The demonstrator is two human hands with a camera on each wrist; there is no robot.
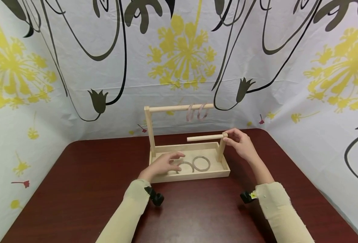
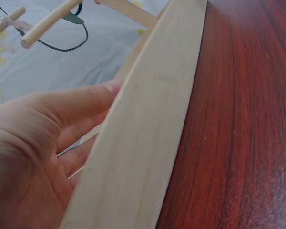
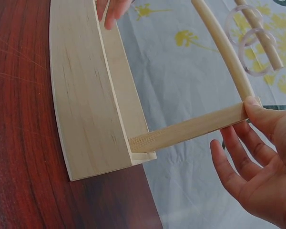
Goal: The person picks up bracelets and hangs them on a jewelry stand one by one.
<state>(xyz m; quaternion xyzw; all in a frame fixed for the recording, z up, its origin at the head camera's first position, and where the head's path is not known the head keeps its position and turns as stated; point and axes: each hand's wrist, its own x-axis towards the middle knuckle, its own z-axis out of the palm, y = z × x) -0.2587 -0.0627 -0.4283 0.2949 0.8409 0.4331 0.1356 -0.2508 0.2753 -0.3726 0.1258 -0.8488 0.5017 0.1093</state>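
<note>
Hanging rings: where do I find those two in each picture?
Head: the hanging rings are just right of centre, around the high bar.
Left wrist: hanging rings, blurry, at the top left.
Right wrist: hanging rings at the top right.
Shared landmark: the wooden tray, in all three.

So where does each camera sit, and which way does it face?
Head: head-worn, looks forward and down at the wooden tray; left hand, right hand, sleeves show.
Left wrist: wrist-worn, looks along the tray's front wall; left hand shows.
Right wrist: wrist-worn, looks at the short post; right hand and some left fingers show.
Both wrist views share the tray and table.
</note>
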